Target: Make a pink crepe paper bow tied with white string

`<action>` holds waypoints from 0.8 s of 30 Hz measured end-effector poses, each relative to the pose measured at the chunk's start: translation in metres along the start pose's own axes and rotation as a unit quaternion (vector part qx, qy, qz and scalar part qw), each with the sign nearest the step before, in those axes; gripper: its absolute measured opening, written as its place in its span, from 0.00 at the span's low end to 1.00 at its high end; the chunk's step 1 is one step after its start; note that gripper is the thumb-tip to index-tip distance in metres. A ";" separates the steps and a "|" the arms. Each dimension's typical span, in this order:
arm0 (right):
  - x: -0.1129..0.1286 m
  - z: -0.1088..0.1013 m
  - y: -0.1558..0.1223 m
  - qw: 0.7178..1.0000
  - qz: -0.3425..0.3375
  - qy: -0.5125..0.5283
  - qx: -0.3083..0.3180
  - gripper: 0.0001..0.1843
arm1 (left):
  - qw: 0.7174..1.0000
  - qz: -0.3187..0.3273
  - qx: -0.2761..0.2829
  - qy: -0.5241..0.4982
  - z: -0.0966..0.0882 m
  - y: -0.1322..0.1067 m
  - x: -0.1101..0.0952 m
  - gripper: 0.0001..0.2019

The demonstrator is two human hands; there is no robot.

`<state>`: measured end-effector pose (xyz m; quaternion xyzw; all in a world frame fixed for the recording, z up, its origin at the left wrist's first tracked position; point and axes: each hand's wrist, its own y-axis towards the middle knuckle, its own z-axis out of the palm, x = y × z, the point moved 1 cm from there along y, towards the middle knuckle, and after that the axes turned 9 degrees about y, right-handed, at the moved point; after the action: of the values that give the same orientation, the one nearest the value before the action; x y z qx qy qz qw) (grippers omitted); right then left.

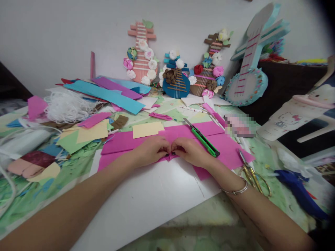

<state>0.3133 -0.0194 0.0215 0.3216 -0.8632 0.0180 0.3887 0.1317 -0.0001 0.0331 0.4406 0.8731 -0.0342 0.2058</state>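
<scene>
My left hand (pixel 154 150) and my right hand (pixel 187 150) meet fingertip to fingertip over the middle of the white board. Both pinch a small piece of pink crepe paper (pixel 170 156) between thumbs and fingers; its upper part is partly hidden by my hands. Larger pink crepe paper sheets (pixel 209 129) lie beneath and behind them on the white board (pixel 146 195). A green utility knife (pixel 202 139) rests on the pink paper, just beyond my right hand, with its blade out. A cream paper rectangle (pixel 148 129) lies beyond my left hand.
Gold-handled scissors (pixel 252 174) and a blue glue gun (pixel 300 191) lie at the right, near a white tumbler (pixel 285 118). White string (pixel 69 106) and paper scraps (pixel 74 137) cover the left. Decorated paper instruments (pixel 176 85) lean against the wall.
</scene>
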 end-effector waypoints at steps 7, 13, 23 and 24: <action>0.001 0.000 0.000 1.000 0.002 0.004 -0.006 0.09 | 0.999 -0.034 -0.013 -0.003 0.004 0.002 -0.003 0.05; 0.003 0.000 0.001 1.000 0.012 0.020 -0.004 0.09 | 0.997 -0.065 -0.037 0.015 0.010 0.004 -0.003 0.05; 0.003 0.000 0.001 0.999 0.012 0.038 -0.006 0.11 | 0.997 -0.046 -0.054 0.026 0.010 0.005 -0.002 0.07; 0.003 0.001 0.001 0.999 0.012 0.038 -0.006 0.11 | 0.997 -0.044 -0.056 0.026 0.010 0.005 -0.002 0.07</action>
<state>0.3110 -0.0205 0.0231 0.3081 -0.8516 0.0292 0.4231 0.1396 -0.0010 0.0251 0.3904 0.8972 0.0171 0.2058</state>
